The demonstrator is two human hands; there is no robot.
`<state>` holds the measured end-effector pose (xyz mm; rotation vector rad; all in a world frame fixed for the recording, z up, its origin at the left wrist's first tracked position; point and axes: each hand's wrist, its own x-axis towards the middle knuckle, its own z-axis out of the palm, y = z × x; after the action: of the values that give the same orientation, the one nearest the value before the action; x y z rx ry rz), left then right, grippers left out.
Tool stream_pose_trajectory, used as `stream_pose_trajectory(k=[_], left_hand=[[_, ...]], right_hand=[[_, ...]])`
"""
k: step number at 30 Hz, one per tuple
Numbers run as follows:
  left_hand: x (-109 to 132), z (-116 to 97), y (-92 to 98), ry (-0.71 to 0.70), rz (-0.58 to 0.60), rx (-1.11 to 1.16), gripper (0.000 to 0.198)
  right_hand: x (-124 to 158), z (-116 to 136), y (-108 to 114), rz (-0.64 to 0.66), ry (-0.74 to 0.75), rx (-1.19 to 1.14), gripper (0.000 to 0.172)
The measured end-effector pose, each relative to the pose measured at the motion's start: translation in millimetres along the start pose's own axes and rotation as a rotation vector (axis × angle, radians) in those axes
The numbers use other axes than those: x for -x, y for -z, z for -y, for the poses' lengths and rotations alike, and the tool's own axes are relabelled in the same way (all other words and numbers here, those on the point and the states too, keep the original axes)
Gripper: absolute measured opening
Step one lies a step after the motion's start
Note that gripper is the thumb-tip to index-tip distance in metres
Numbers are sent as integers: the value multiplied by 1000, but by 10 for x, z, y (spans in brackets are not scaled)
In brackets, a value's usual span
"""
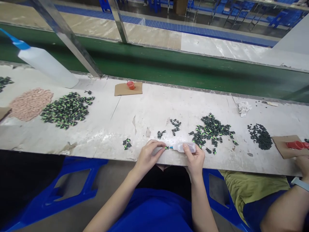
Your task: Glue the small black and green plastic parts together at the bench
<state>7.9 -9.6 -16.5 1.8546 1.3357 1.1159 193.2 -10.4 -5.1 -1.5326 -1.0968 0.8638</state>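
- The left hand (pixel 149 153) pinches a small dark part (pixel 166 148) with green on it between thumb and fingertips, over the near side of the white bench (pixel 154 103).
- The right hand (pixel 196 158) is closed around a small clear bottle (pixel 179 147), thumb on its side; the bottle lies nearly level.
- The bottle's blue nozzle (pixel 171 147) points left at the part; whether they touch or sit just apart, I cannot tell.
- Just beyond the right hand spreads a pile of green-flecked parts (pixel 211 129).
- A small cluster (pixel 126 143) of similar parts lies to the left of the left hand.
- Dark pieces (pixel 175 126) are scattered on the bench beyond both hands.
- Near the bench's far edge, a red cup (pixel 130 85) sits on a piece of cardboard (pixel 119 90).
- Farther left are a pink pile (pixel 31 103), another green-flecked pile (pixel 67 111) and, behind them, a large white bottle (pixel 48 66).
- To the right lie a heap of black bits (pixel 263 138) and a crumpled tissue (pixel 244 109).
- At the right edge, a co-worker's hand (pixel 303 166) is near a red object (pixel 295 145) on a brown card (pixel 280 147); its grip is unclear.
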Motion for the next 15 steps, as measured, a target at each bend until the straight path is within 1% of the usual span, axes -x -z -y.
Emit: stream_pose_trajectory(k=[15], left_hand=[[0, -7, 0, -1, -4, -1, 9]], right_hand=[[8, -3, -2, -8, 7, 22, 33]])
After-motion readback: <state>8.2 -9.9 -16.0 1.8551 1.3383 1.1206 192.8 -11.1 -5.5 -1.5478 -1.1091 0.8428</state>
